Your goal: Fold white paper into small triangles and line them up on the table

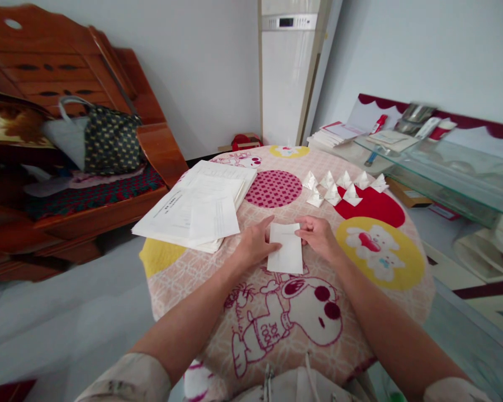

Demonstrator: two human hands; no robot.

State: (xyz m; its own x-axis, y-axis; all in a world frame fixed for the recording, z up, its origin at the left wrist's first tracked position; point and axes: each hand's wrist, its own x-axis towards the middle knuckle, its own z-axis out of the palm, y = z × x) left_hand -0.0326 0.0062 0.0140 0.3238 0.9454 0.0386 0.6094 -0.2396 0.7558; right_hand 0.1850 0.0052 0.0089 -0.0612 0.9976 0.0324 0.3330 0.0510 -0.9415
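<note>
A small folded sheet of white paper (285, 254) stands out against the patterned tablecloth in front of me. My left hand (257, 243) grips its left edge, thumb on top and index finger stretched past the upper corner. At the upper right corner, my right hand (317, 234) pinches the paper between thumb and fingers. Faint creases show on the sheet. Beyond my right hand stand several small pointed folded-paper pieces (332, 194) in two rows. To the left lies a stack of printed paper sheets (184, 206), some smaller pieces on top.
The round table (251, 290) wears a cartoon-print cloth. A glass-topped cabinet (452, 173) on the right bears a metal pot (419, 113) and a red-and-white cup (442, 129). A wooden bench (151, 148) at left holds a dotted bag (113, 139). An air conditioner (287, 78) stands behind.
</note>
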